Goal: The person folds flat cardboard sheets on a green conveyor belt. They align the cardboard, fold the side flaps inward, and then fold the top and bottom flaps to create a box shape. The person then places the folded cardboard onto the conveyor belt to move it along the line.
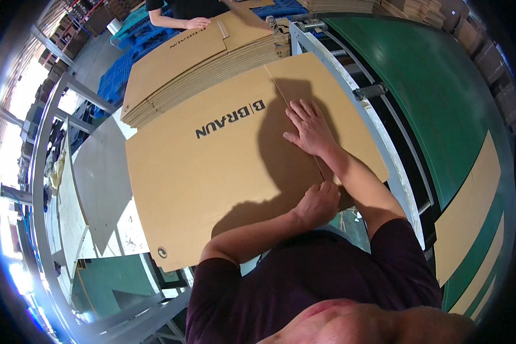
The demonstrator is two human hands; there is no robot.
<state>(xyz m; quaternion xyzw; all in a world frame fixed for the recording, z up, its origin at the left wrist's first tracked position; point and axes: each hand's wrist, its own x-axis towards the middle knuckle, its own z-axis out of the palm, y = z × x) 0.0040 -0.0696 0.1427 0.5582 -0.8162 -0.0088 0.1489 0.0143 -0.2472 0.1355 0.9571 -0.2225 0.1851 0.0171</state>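
A large flattened cardboard box (212, 183) lies in front of me, brown with dark printing and a seam near its right end. My right hand (309, 127) rests palm down on it beside the seam, fingers stretched out. At the near edge, where the seam ends, my left hand (319, 203) is closed on the cardboard; its fingertips are hidden. My shadow falls across the middle of the sheet.
Behind it is a stack of flattened boxes (206, 71), with a co-worker's hand (198, 23) on its far side. A green conveyor belt (407, 86) with a metal rail runs on the right, carrying cardboard pieces (470, 212). Blue pallets (113, 77) stand at the far left.
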